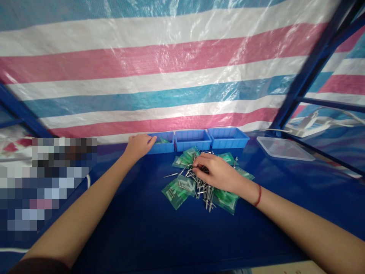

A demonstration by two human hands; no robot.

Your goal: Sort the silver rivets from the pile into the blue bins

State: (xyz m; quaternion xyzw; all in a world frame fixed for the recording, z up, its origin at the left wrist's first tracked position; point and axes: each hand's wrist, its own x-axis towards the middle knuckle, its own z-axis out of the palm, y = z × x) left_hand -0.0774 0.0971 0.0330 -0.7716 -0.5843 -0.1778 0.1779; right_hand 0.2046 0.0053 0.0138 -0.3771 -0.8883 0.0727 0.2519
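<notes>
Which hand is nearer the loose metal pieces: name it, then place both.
Right. The right hand is right at the loose metal pieces, reaching over the pile; the left hand is off to their left, by the leftmost blue bin.

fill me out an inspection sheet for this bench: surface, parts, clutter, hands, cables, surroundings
Surface: dark blue table.
Parts: heap of metal pins mid-table, green bags around it; three blue bins in a row behind, something green showing in the left bin.
Clutter: flat clear plastic piece, right of the bins.
Hands: left hand at the left bin's left end, contact unclear; right hand at the heap, fingers curled, grip unclear.
Cables: white cable, back right.
Surroundings: striped plastic sheet, blue metal frame; left side partly pixelated.
</notes>
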